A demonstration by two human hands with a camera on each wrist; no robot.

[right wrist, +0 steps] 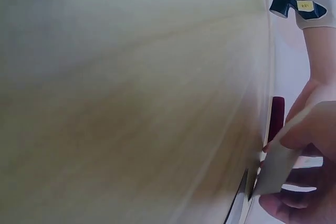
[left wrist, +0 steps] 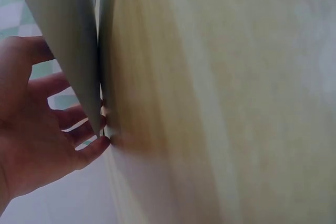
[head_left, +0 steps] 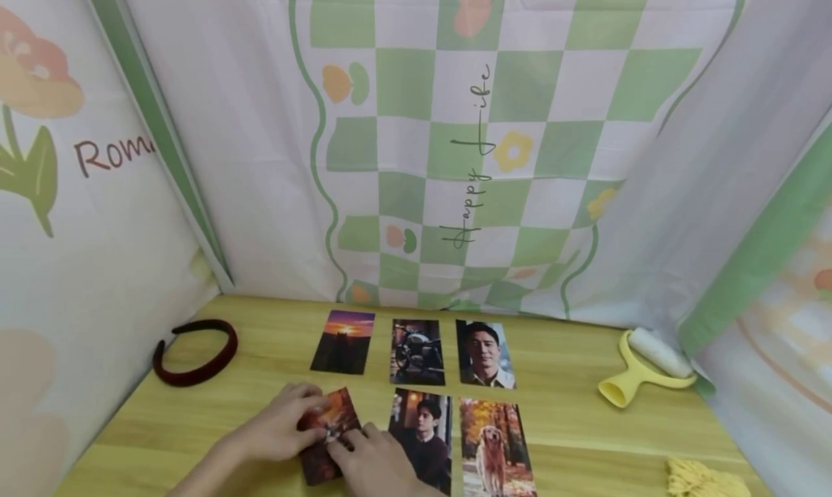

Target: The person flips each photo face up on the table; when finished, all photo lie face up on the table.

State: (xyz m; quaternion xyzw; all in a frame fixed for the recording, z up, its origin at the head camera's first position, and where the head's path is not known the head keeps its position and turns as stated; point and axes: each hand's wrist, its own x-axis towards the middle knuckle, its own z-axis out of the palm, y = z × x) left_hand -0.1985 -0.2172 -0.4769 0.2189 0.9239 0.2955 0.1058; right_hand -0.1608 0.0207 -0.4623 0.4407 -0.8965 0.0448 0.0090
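Observation:
Near the front of the wooden table, both hands hold one photo card [head_left: 334, 403] with a warm orange and brown picture, tilted. My left hand [head_left: 276, 426] grips its left side, thumb toward the middle. My right hand [head_left: 380, 462] holds the lower right edge and overlaps part of the neighbouring photo. The left wrist view shows the card's pale back [left wrist: 65, 35], its lower corner close to the tabletop and the fingers behind it. To the right lie a photo of a person in a dark sweater [head_left: 429, 450] and a dog photo [head_left: 492, 446].
Behind lie a sunset photo [head_left: 343, 343], a motorcycle photo [head_left: 416, 352] and a portrait photo [head_left: 486, 356] in a row. A dark red headband [head_left: 188, 376] lies left. On the right are a yellow-handled lint roller [head_left: 620, 389] and a yellow fabric item [head_left: 705, 479]. Printed curtains [head_left: 403, 81] enclose the table.

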